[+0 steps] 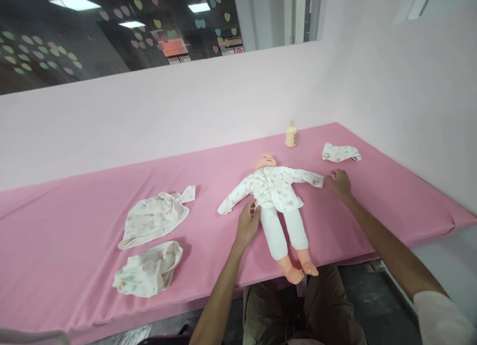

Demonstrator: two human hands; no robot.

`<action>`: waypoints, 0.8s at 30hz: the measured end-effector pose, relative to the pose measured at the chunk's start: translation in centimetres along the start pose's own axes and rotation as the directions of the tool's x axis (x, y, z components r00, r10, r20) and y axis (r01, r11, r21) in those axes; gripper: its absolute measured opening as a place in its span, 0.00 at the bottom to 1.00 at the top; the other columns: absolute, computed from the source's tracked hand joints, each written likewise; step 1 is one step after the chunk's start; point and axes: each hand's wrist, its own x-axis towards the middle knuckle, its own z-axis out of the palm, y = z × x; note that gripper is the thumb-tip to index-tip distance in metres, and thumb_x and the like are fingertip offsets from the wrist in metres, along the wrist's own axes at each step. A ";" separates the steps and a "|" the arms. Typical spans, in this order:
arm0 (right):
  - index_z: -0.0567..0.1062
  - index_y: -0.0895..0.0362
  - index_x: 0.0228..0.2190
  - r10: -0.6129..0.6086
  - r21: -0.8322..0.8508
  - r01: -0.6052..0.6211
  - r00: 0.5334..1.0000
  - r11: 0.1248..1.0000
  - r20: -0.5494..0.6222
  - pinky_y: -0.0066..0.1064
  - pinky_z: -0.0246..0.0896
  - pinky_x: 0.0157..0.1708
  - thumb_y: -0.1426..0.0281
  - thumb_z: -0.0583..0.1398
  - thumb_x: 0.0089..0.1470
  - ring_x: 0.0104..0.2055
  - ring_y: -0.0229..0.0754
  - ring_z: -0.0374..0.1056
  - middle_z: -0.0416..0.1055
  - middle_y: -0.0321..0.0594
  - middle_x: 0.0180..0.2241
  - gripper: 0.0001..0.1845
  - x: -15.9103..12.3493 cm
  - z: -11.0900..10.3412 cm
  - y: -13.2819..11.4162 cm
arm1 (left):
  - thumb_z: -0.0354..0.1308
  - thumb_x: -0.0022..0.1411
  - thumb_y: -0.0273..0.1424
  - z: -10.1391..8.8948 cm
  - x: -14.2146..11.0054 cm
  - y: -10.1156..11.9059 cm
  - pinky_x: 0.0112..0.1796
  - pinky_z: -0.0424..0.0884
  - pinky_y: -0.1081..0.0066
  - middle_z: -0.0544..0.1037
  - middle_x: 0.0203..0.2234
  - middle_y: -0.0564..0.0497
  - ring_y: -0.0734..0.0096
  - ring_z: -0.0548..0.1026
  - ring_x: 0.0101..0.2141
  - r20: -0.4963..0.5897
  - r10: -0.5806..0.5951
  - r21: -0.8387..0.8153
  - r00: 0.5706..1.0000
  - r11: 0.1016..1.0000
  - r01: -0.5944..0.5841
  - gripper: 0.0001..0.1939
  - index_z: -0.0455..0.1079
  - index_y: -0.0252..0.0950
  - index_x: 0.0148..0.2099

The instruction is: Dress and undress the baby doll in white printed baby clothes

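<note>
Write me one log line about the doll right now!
left hand: at jacket hem | right hand: beside sleeve cuff | doll: lying on pink sheet

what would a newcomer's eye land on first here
First, the baby doll in its white printed jacket, lying on the pink-covered table between the person's left hand near the hem and right hand near a sleeve end. Then two crumpled printed cloths to its left, and a pump bottle near the wall.

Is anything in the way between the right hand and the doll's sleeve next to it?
No, nothing visible is in the way. The right hand is just beside the end of the sleeve. The bottle and folded cloth are farther back on the pink sheet, not between them.
</note>
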 end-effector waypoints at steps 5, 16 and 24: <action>0.72 0.68 0.44 -0.033 -0.334 0.041 0.999 0.942 0.029 0.45 0.53 0.48 0.74 0.53 0.57 0.53 0.56 0.63 0.66 0.67 0.49 0.15 6.6 0.4 1.2 | 0.46 0.71 0.45 0.8 -0.9 -1.3 0.58 0.66 0.57 0.66 0.63 0.41 0.58 0.66 0.61 -0.052 0.013 -0.025 0.999 1.000 -0.014 0.26 0.60 0.38 0.65; 0.76 0.70 0.39 -0.153 -0.454 0.188 0.982 0.871 0.114 0.45 0.47 0.48 0.81 0.50 0.57 0.49 0.57 0.63 0.73 0.66 0.40 0.15 12.8 2.2 1.2 | 0.43 0.71 0.46 1.5 -1.9 -1.5 0.60 0.64 0.55 0.65 0.62 0.41 0.58 0.64 0.62 -0.088 -0.017 -0.062 0.996 0.998 0.012 0.27 0.58 0.38 0.65; 0.67 0.65 0.50 -0.107 -0.128 0.096 0.991 0.987 -0.082 0.46 0.58 0.46 0.68 0.54 0.56 0.46 0.59 0.66 0.72 0.58 0.42 0.22 5.5 -3.1 -5.3 | 0.50 0.68 0.46 1.5 -3.1 3.0 0.61 0.58 0.46 0.64 0.60 0.42 0.48 0.61 0.61 -0.303 0.095 -0.015 0.948 0.994 -0.105 0.21 0.63 0.46 0.59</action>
